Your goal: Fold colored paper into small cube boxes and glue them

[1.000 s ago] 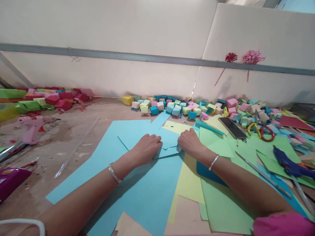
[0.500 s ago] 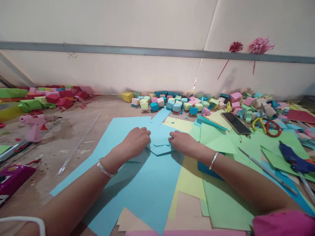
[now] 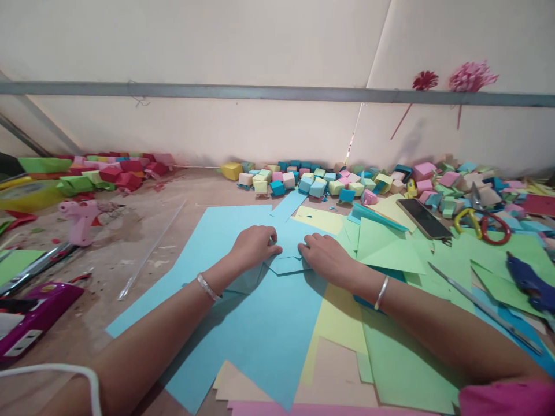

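A light-blue sheet of paper (image 3: 288, 265) with a folded flap and an angular front edge lies between my hands, on top of larger blue sheets (image 3: 255, 323). My left hand (image 3: 255, 248) is closed at its left side, fingers curled and thumb on the flap. From the right, my right hand (image 3: 324, 255) holds the same folded paper with bent fingers, its fingertips on the fold. Part of the paper is hidden under both hands.
Several small paper boxes (image 3: 318, 188) line the wall. A phone (image 3: 424, 218), scissors (image 3: 482, 222), a metal blade (image 3: 485, 306) and green sheets (image 3: 407, 352) lie right. On the left are a pink glue gun (image 3: 80, 221), a clear stick (image 3: 151, 251) and a purple power strip (image 3: 41, 315).
My left hand has shifted right along the folded paper, its thumb now showing near the middle. My right hand stays at the right side of the fold. The view has swung slightly left.
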`<state>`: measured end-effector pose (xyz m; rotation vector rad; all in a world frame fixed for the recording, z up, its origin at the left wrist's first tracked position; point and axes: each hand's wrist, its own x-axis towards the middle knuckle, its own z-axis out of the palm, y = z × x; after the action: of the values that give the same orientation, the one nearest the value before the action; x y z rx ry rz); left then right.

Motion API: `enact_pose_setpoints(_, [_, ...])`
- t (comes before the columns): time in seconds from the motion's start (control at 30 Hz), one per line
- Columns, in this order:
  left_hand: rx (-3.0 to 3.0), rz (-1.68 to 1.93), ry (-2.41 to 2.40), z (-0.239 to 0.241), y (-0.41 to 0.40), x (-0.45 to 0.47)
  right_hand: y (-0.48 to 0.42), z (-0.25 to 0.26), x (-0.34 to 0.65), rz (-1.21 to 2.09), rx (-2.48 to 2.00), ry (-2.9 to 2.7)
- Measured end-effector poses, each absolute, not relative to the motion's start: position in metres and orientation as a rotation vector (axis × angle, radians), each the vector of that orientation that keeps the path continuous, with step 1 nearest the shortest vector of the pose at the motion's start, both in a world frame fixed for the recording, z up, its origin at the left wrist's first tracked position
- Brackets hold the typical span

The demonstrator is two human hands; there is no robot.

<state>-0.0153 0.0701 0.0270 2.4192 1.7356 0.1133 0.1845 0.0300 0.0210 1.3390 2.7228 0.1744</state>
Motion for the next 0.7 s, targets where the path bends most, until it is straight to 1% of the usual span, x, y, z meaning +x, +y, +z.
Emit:
enact_pose_setpoints(0.2, [2.231, 0.086, 1.729, 0.025, 0.074, -0.018, 0.026, 0.020, 0.185, 0.219, 1.271, 2.712])
enact_pose_setpoints(0.47, [2.211, -0.072, 1.570, 0.044, 0.080, -0.035, 0.030, 0.024, 0.184, 0.164, 1.257, 2.704])
enact_pose_setpoints(0.57, [2.228, -0.082, 1.663, 0.052, 0.086, -0.048, 0.030, 0.027, 0.183, 0.134, 1.256, 2.698])
enact_pose_setpoints(0.7, [2.286, 0.084, 1.873, 0.061, 0.087, -0.048, 0.033, 0.028, 0.186, 0.106, 1.238, 2.721])
